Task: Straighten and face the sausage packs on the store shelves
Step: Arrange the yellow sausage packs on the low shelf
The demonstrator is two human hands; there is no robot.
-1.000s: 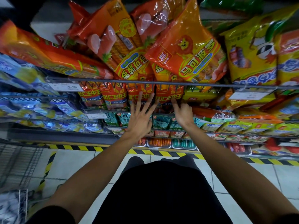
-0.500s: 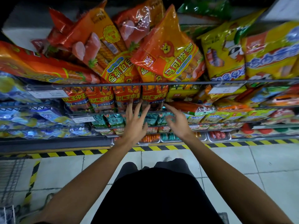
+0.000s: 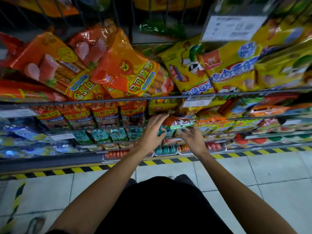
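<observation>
Both my arms reach forward to the shelves, head cam looking down over them.

My left hand (image 3: 152, 130) sits at the front of a middle shelf, fingers (image 3: 161, 116) lightly curled and close together over the left end of a red and green sausage pack (image 3: 179, 123). The thumb lies lower, against a teal pack (image 3: 163, 130) below. It looks like a grip on the red and green pack, but motion blur leaves the contact unclear.

My right hand (image 3: 192, 138) is just right of and below that pack, fingers bent upward and slightly apart. Their tips are near or touching its underside; I cannot tell whether they pinch it.

The pack lies roughly flat, long side running left to right, at the shelf's front edge. It sits under a yellow box (image 3: 162, 108) and right of a row of red-orange upright packs (image 3: 104, 114).

On the upper shelf, orange lion-print packs (image 3: 128, 71) are piled crooked and overlapping behind the wire rail (image 3: 236, 93). Yellow packs (image 3: 231, 70) stand to their right. A white price card (image 3: 231, 27) hangs above them, blurred.

The lower shelves hold a row of teal packs (image 3: 108, 135), and below those clear trays of small sausages (image 3: 166, 150). Blue packs (image 3: 25, 134) are at far left.

The floor (image 3: 270, 173) is pale tile, with yellow-black hazard tape (image 3: 168, 161) along the shelf base.
</observation>
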